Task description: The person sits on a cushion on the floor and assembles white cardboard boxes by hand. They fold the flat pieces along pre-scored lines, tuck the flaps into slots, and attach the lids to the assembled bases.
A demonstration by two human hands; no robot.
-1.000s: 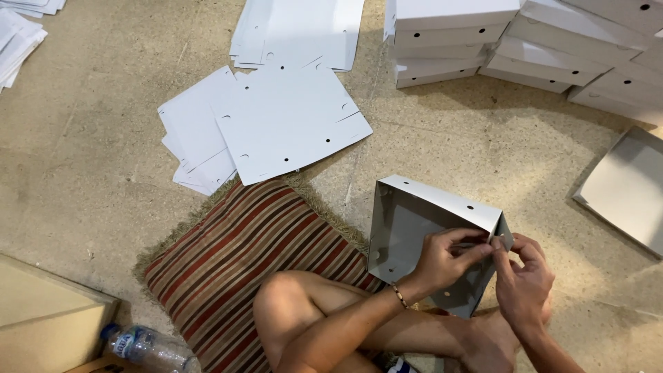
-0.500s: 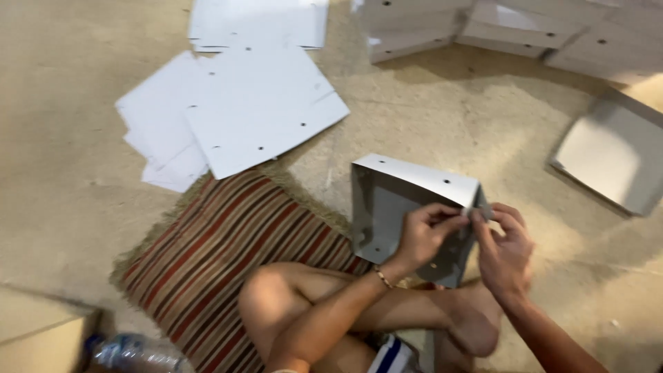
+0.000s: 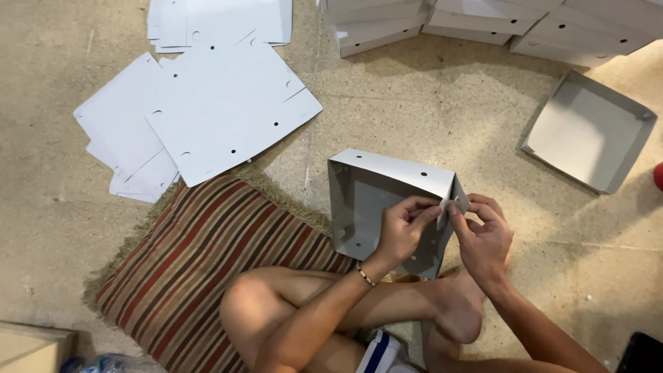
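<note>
Left hand (image 3: 404, 228) and right hand (image 3: 483, 238) close together, both pinching the right corner flap of a half-folded white box tray (image 3: 366, 200) standing on the floor over the crossed legs. Striped cushion (image 3: 186, 269) left, flat white sheets (image 3: 207, 110) beyond, finished tray (image 3: 587, 131) at right.

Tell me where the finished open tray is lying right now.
In the head view, the finished grey tray lies on the floor at upper right, beyond the right hand, just below the row of stacked white boxes.
</note>
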